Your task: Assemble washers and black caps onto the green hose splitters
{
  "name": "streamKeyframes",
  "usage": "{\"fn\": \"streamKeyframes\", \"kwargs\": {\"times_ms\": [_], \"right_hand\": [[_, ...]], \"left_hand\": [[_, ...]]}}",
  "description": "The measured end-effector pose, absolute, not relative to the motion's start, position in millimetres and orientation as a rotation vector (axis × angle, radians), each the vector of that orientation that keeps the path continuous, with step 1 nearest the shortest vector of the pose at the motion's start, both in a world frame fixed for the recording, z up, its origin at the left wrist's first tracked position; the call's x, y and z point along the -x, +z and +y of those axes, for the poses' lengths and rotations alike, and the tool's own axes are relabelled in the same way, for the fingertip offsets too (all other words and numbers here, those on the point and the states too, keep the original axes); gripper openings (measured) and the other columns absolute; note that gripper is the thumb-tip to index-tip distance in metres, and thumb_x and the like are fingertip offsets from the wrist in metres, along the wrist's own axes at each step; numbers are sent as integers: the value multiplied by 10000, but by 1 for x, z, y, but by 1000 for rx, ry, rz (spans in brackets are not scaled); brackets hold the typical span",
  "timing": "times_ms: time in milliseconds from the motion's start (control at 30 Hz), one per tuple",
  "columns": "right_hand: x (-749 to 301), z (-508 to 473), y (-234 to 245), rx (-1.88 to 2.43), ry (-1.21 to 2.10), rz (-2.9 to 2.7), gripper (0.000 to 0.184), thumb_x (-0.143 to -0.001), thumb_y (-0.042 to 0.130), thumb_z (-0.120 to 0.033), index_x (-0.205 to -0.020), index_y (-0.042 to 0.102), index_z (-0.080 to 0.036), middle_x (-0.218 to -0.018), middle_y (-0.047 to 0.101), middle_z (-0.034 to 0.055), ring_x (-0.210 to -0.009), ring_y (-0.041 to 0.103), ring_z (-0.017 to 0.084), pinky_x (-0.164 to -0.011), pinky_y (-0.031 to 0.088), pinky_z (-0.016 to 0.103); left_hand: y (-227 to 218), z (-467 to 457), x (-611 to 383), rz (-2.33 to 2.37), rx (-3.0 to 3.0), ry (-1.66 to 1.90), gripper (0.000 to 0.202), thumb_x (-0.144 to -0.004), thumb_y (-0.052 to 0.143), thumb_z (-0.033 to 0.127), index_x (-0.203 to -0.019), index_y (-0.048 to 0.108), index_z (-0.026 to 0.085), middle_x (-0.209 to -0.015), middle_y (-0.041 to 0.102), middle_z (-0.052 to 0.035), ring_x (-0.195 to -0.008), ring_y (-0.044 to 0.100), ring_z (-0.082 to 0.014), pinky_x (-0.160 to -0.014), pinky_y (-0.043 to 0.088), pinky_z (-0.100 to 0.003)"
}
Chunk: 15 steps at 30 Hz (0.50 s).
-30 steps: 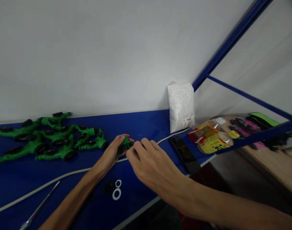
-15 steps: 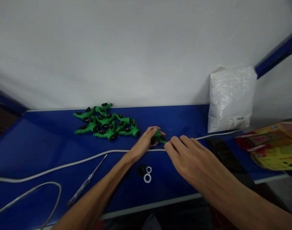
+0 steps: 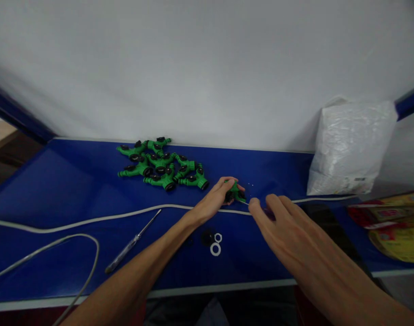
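My left hand (image 3: 220, 194) is closed around a green Y-shaped hose splitter (image 3: 236, 193) with black parts, held just above the blue table. To the right of it, my right hand (image 3: 278, 222) is closed on a screwdriver (image 3: 245, 203). Its thin metal shaft reaches toward the splitter's right end, and a bit of purplish handle shows between the fingers. Whether the tip touches the splitter I cannot tell. Several more green splitters (image 3: 159, 181) with black valve levers lie in a group at the back left.
A second screwdriver (image 3: 134, 241) with a clear handle lies left of my forearm. Two white rings (image 3: 215, 249) and a dark round part (image 3: 207, 237) lie near the front. A white cable (image 3: 125, 216) crosses the table. At right stand a white plastic package (image 3: 354, 147) and colourful bags (image 3: 393, 224).
My right hand has drawn back a little to the right, showing more of the screwdriver's shaft. My left hand keeps hold of the splitter. The whole view has shifted slightly.
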State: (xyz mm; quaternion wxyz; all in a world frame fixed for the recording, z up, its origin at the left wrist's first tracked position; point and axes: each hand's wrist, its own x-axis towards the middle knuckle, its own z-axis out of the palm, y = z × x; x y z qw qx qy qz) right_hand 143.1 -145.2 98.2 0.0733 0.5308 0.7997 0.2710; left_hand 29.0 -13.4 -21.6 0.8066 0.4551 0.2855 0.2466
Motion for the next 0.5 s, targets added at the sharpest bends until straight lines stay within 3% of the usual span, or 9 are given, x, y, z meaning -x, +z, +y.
{"fn": "streamKeyframes", "kwargs": {"times_ms": [133,267,500], "right_hand": [[-132,-145,97,-1570,851,2432,283,-775,494,29,-926,616,-176,-768,651,96,-682,627,264,-622,499,346],[-137,-140,98,-1526,812,2470,274,-764,497,35,-870,587,-200,-749,648,87,-667,624,276,-598,492,364],[-148,-144,95,-1710,740,2534,312,-884,379,58,-996,573,-159,-786,694,89,-651,669,223,-595,505,309]], "left_hand": [[-16,-15,-28,632,-994,513,367,-1002,520,499,-1215,559,203,-1210,704,-92,-1063,632,-201,-840,456,-298],[-17,-15,-28,624,-1005,537,373,-996,517,498,-1211,553,196,-1190,705,-97,-988,627,-192,-813,450,-302],[-20,-16,-29,599,-1043,575,318,-1024,489,457,-1179,544,185,-1182,703,-112,-922,611,-165,-747,436,-277]]}}
